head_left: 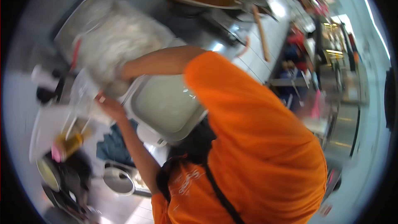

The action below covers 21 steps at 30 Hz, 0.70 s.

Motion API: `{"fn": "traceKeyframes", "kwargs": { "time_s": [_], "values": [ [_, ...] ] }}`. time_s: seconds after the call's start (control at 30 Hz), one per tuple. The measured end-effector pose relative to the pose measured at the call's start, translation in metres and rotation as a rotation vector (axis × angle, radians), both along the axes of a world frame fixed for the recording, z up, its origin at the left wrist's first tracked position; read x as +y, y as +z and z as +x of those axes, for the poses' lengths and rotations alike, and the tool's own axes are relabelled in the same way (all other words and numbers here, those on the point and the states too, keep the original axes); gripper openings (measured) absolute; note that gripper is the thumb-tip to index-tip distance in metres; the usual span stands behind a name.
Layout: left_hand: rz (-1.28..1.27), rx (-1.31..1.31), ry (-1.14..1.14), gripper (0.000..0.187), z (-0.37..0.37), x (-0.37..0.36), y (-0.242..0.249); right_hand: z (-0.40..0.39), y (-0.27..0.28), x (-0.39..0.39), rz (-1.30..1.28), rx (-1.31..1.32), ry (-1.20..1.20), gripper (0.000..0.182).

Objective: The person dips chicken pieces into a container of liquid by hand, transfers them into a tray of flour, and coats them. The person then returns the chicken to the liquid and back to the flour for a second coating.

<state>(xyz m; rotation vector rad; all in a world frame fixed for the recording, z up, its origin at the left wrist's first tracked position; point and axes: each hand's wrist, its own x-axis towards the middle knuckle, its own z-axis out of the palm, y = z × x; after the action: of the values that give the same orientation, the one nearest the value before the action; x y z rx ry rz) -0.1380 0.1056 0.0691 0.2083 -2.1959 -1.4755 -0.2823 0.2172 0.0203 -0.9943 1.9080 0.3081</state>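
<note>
My left hand [110, 105] is closed at the edge of a clear plastic bag [84, 91], its fingers partly smeared by motion. My right hand [122, 73] reaches down to the near corner of a big tray [168, 31] of white, flour-like stuff [124, 31]. Its fingers are blurred and partly hidden, so I cannot make out what they grip. Just below my right forearm sits a rectangular tub [139, 118] of pale, milky liquid [168, 101]. A red-handled tool [76, 54] lies along the left side of the big tray.
A large pan [207, 4] of brown liquid stands at the top. A wooden stick [262, 35] lies beyond it. Left of my forearm are a dark cloth [116, 143], a bottle of yellow liquid [72, 144] and a round metal pot [119, 181]. Shelving [342, 120] stands at right.
</note>
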Motion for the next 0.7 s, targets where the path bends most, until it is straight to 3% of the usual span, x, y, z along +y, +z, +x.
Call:
{"fn": "traceKeyframes", "kwargs": {
  "time_s": [0.1, 0.17, 0.27, 0.3, 0.37, 0.47, 0.7],
  "values": [
    [-0.085, -0.241, 0.039, 0.048, 0.009, 0.002, 0.023, -0.032, -0.026, -0.016, 0.131, -0.229, 0.045, 0.049],
    [-0.077, -0.238, 0.023, 0.050, 0.010, 0.000, 0.024, -0.059, -0.042, -0.030, 0.235, -0.471, 0.081, 0.047],
    [-0.061, -0.215, 0.026, 0.053, 0.009, 0.003, 0.026, -0.109, -0.053, -0.023, 0.602, -1.030, -0.179, 0.044],
    [-0.043, -0.197, 0.033, 0.054, 0.010, 0.004, 0.026, -0.100, -0.041, -0.009, 0.606, -1.030, -0.179, 0.044],
    [-0.054, -0.209, 0.031, 0.054, 0.010, 0.005, 0.028, -0.065, 0.001, 0.033, -0.325, 0.435, 0.131, 0.038],
    [-0.020, -0.217, 0.034, 0.054, 0.012, 0.008, 0.032, -0.050, 0.051, 0.025, -0.238, 0.374, -0.086, 0.037],
    [-0.027, -0.217, 0.018, 0.054, 0.010, 0.004, 0.026, -0.019, -0.013, -0.021, 0.011, -0.028, 0.003, 0.039]
  ]
}}
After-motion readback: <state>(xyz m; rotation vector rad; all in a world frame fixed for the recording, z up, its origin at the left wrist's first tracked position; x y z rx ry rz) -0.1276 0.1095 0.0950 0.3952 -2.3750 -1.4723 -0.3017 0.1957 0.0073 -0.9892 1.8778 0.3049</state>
